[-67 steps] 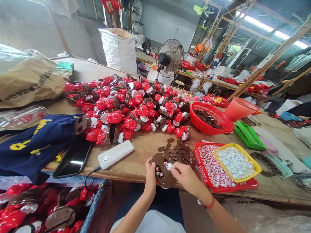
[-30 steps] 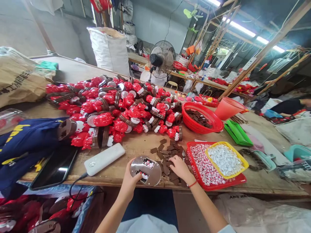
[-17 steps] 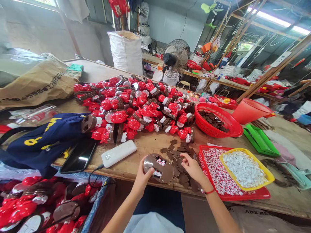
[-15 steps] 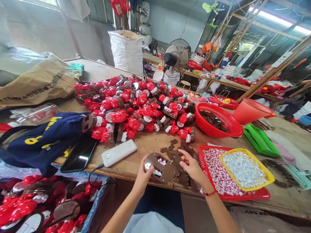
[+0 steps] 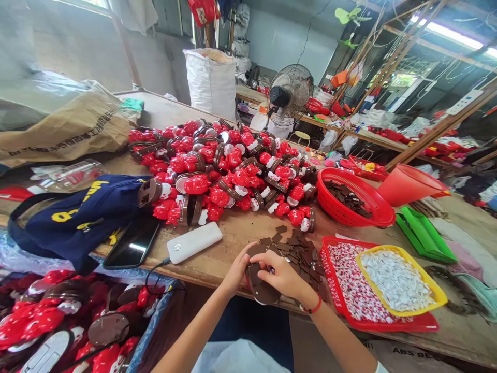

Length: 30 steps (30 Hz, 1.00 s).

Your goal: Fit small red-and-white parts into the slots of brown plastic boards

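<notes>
Your left hand (image 5: 237, 265) grips the base (image 5: 266, 293) at the counter's (image 5: 233, 235) near edge. Your right hand's (image 5: 285, 274) fingers, pressed together, bear on its face. Brace it firmly and press squarely.

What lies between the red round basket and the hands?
Head view: a loose pile of small brown plates lies there; left hand and right hand grip a brown disc.

The base (image 5: 266, 294) is brown, the toys (image 5: 196, 185) red-and-white, the tray (image 5: 441, 299) yellow.
</notes>
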Available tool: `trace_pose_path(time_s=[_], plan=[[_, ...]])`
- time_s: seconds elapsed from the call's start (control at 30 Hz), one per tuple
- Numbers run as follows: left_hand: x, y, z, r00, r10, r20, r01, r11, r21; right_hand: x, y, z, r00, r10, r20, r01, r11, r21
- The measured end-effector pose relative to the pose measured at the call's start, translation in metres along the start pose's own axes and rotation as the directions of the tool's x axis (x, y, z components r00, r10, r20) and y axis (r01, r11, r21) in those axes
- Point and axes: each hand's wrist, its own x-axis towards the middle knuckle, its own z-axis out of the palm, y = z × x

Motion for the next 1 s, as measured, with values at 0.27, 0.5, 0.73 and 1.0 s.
trace_pose_path(time_s=[0.27,0.5,0.73,1.0], plan=[[0.001,0.0,0.005,1.0,-0.01,0.025,0.012,0.998,-0.065,-0.004,0.005,0.004,0.995,-0.045,-0.092,0.041,0.998,-0.046],[0.001,0.004,0.01,1.0,-0.011,0.029,0.011,1.0,-0.009,-0.004,0.009,0.001,0.991,-0.128,-0.034,0.115,0.958,-0.263],[-0.004,0.008,0.008,0.998,-0.055,0.011,0.055,0.998,-0.004,-0.011,0.01,0.013,0.975,-0.218,-0.043,0.15,0.789,-0.596],[-0.012,0.028,0.004,0.973,-0.23,0.019,0.23,0.973,0.002,-0.007,0.023,0.012,0.965,-0.19,-0.18,0.114,0.924,-0.366]])
